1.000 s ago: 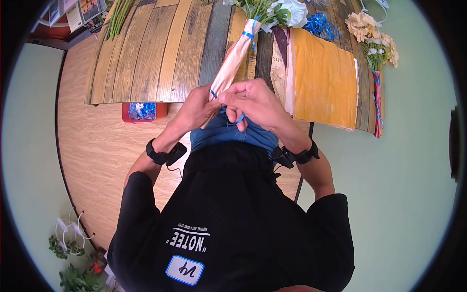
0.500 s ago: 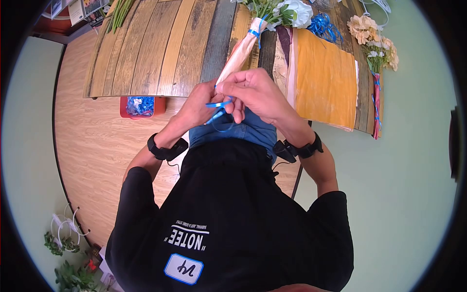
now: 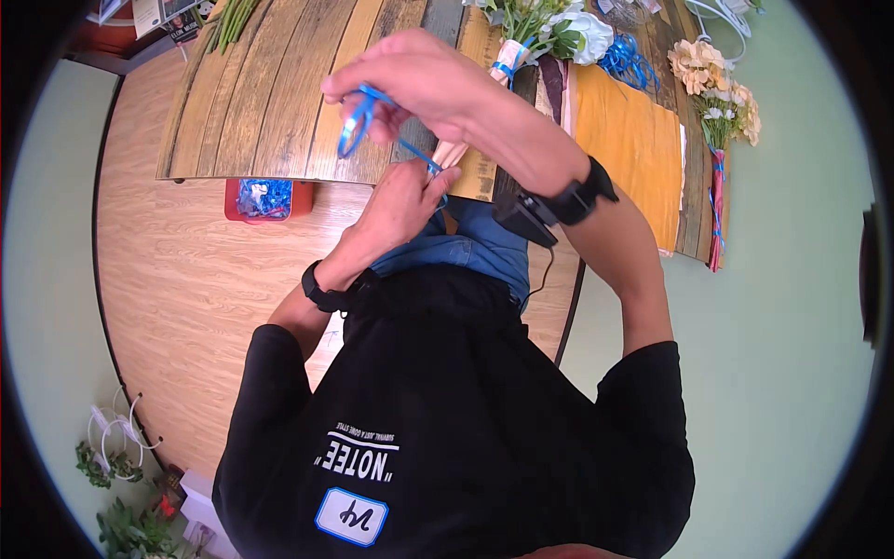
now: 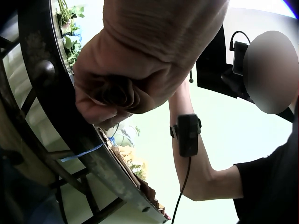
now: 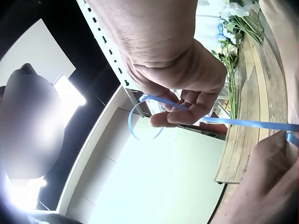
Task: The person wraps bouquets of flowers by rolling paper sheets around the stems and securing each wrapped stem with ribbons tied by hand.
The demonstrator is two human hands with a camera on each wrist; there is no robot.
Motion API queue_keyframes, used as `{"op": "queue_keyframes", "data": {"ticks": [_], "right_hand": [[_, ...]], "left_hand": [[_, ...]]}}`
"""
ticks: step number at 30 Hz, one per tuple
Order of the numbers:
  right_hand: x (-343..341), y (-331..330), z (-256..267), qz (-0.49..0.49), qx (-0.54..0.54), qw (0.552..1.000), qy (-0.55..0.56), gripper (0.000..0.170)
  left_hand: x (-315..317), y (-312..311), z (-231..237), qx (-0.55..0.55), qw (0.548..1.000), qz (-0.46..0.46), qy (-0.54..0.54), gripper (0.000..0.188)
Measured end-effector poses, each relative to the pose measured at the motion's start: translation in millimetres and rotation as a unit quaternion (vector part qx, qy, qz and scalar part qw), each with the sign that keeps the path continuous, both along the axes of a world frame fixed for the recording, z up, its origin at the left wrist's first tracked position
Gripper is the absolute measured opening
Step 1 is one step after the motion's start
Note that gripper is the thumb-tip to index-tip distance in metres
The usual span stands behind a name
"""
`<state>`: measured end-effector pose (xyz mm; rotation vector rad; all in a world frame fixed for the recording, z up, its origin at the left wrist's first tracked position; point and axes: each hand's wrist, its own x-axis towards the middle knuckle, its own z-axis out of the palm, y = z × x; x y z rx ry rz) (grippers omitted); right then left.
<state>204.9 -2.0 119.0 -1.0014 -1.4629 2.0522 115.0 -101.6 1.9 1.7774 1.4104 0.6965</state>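
At the table's front edge my left hand [image 3: 399,205] grips the paper-wrapped handle [image 3: 511,58] of a bouquet with white flowers [image 3: 587,39]. The rolled end of the wrap [image 4: 119,95] shows within the curled fingers in the left wrist view. My right hand [image 3: 424,88] is raised over the table, left of the bouquet, and pinches a blue ribbon [image 3: 354,130]. That ribbon runs taut back to the handle beside my left thumb, and its free end loops below the right fingers. Blue ribbon also bands the wrap near the flowers. My right forearm covers part of the handle.
Right of the bouquet lies a stack of yellow paper [image 3: 624,149], with a tangle of blue ribbon [image 3: 629,63] behind it. Another bouquet [image 3: 717,177] lies at the right edge. Green stems [image 3: 231,23] are at the far left. A red bin [image 3: 270,200] stands below the table.
My right hand has moved from beside the left hand up and to the left, drawing the ribbon out. My left hand has shifted slightly right and still holds the bouquet handle.
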Motion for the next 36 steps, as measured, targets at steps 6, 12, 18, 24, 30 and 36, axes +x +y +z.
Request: {"op": "queue_keyframes", "data": {"ticks": [6, 12, 18, 24, 30, 36], "right_hand": [[-36.0, 39.3, -45.2, -0.017, -0.012, 0.997, -0.070, 0.028], [-15.7, 49.5, -63.8, -0.110, 0.029, 0.990, -0.078, 0.038], [29.3, 58.1, -29.5, -0.148, 0.163, 0.974, -0.058, 0.036], [108.0, -26.9, 12.1, -0.088, 0.168, 0.972, -0.137, 0.034], [99.7, -95.8, -80.6, -0.265, 0.041, 0.962, 0.045, 0.029], [80.0, -84.3, -116.3, -0.281, 0.060, 0.951, 0.113, 0.031]], "left_hand": [[0.0, 1.1, 4.8, -0.099, 0.994, 0.002, -0.038, 0.052], [1.6, -1.7, 16.9, -0.128, 0.988, -0.005, -0.087, 0.047], [5.2, -3.2, 17.9, -0.176, 0.978, 0.000, -0.109, 0.043], [-3.9, -5.6, 25.3, -0.192, 0.971, 0.002, -0.145, 0.039], [-12.6, -1.5, 31.8, -0.232, 0.955, -0.013, -0.186, 0.037], [-32.0, 11.6, 38.3, -0.303, 0.924, -0.007, -0.233, 0.039]]}}
